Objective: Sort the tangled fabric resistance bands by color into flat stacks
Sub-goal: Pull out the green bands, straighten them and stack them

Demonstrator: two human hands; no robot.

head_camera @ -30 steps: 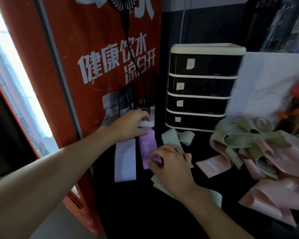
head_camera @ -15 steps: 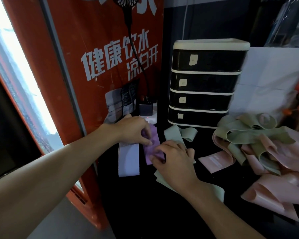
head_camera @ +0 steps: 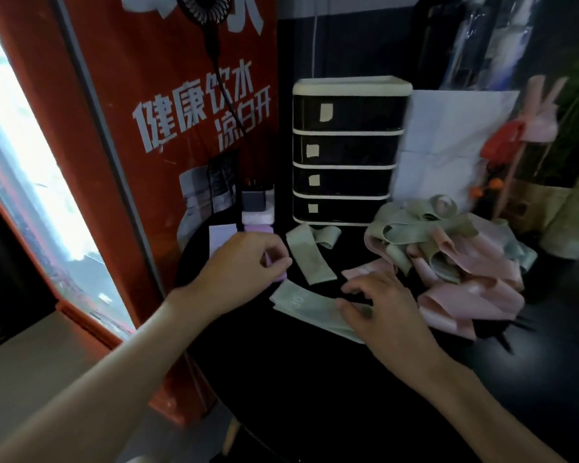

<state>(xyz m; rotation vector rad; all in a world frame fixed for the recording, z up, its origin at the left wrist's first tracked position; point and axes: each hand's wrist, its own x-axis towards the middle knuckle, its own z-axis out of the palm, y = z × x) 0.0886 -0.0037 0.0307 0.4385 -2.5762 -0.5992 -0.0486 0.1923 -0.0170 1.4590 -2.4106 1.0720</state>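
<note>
Table (head_camera: pixel 315 412): dark, carries everything.
Tangled pile (head_camera: pixel 455 262): pink and green loops knotted together, unsorted, just right of your right grip.
Pile risk: pull one loop hard and its neighbours drag along, sweeping the far green band (head_camera: pixel 310 259) off its flat lie.
Right grip (head_camera: pixel 385 315): fingers straight and spread, pressing the near green band (head_camera: pixel 298 304) flat, clasping nothing.
Left grip (head_camera: pixel 244 265): fingers curled over the purple band (head_camera: pixel 259 228), probably pinching it, though it's blurred. The band is mostly under your hand, beside the pale band (head_camera: pixel 221 233).
</note>
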